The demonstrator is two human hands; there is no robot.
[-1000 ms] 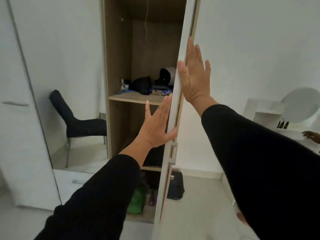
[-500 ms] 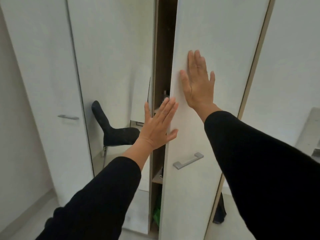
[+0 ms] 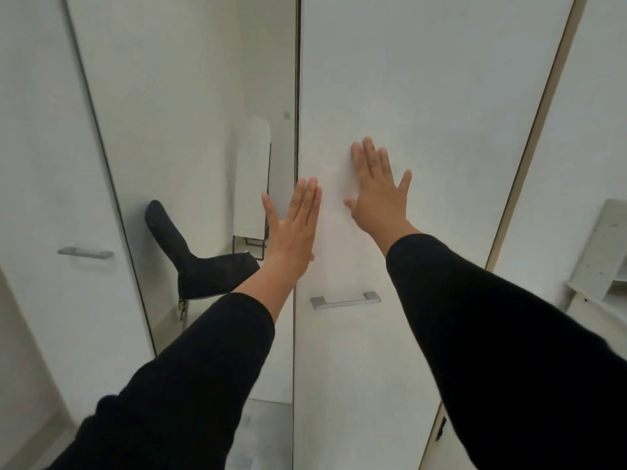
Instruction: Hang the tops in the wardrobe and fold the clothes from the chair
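Head view: my right hand [image 3: 378, 195] lies flat, fingers straight, on the wardrobe door [image 3: 407, 96], which looks shut; my left hand [image 3: 293, 225] is flat at its edge, holding nothing. Chair [image 3: 200, 266] shows in the mirror [image 3: 190, 96], no clothes visible. Judged step: closing up. Next: check for leftover clothes.

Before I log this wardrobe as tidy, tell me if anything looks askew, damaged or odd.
Nothing stands out. The wardrobe door looks all but shut, straight against its neighbour, its handle level. The left hand and right hand lie flat on it. The black chair in the mirror stands upright and bare.
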